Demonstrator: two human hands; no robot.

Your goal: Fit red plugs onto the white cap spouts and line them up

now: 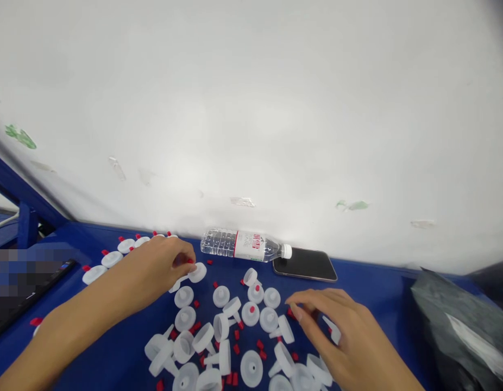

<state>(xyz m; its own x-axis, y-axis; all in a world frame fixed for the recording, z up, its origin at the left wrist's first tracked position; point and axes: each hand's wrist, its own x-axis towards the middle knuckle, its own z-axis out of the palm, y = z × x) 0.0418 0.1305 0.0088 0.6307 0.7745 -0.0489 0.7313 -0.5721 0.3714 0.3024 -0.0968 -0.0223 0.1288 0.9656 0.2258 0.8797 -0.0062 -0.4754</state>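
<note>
My left hand [168, 263] reaches in from the left, thumb and forefinger pinched at the small red tip of a white nozzle cap [197, 272]. More white nozzle caps, such as one [221, 296] between my hands, lie about the blue table in a loose heap, some upright, others on their sides. Loose red tip caps [236, 334] are scattered among them. On the right, my right hand [337, 326] has its thumb and forefinger together at a small red tip cap [291, 313]. Its other fingers are curled and partly hidden.
A clear water bottle [251, 246] lies along the white wall, its cap by a dark phone [306, 264]. Nozzle caps with red tips [112, 259] stand at left rear. A dark screen [27, 293] is at far left, a grey plastic bag [459, 320] at right.
</note>
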